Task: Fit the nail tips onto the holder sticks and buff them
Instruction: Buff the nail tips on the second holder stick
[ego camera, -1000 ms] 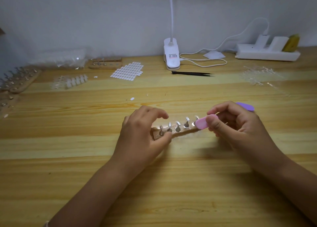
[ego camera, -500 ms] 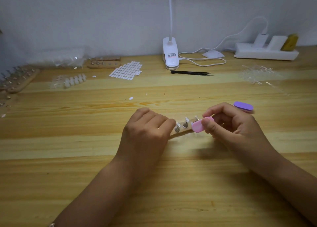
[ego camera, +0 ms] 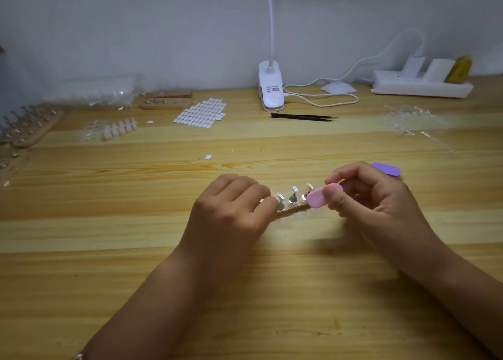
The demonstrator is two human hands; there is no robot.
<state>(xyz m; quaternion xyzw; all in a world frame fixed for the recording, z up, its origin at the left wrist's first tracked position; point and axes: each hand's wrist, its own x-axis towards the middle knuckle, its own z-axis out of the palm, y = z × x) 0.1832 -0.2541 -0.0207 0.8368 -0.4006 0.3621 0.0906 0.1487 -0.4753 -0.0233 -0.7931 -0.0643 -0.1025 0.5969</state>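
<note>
A small wooden holder base (ego camera: 292,210) lies at the middle of the table, with short metal holder sticks (ego camera: 293,197) standing on it, each topped by a clear nail tip. My left hand (ego camera: 231,209) covers the base's left end, fingers curled over it and gripping it. My right hand (ego camera: 375,199) holds a pink and purple buffer block (ego camera: 322,199); its pink end touches the rightmost stick, and its purple end shows behind my knuckles.
At the back stand a white clip lamp (ego camera: 270,90), black tweezers (ego camera: 304,117), a white power strip (ego camera: 422,86) and a sheet of white adhesive tabs (ego camera: 202,113). More wooden holder bases (ego camera: 27,128) and loose clear nail tips (ego camera: 114,129) lie at the left; clear tips (ego camera: 408,120) lie at the right.
My left hand has slid right over the base, now hiding its left sticks. The buffer's pink end has stayed at the right end of the row.
</note>
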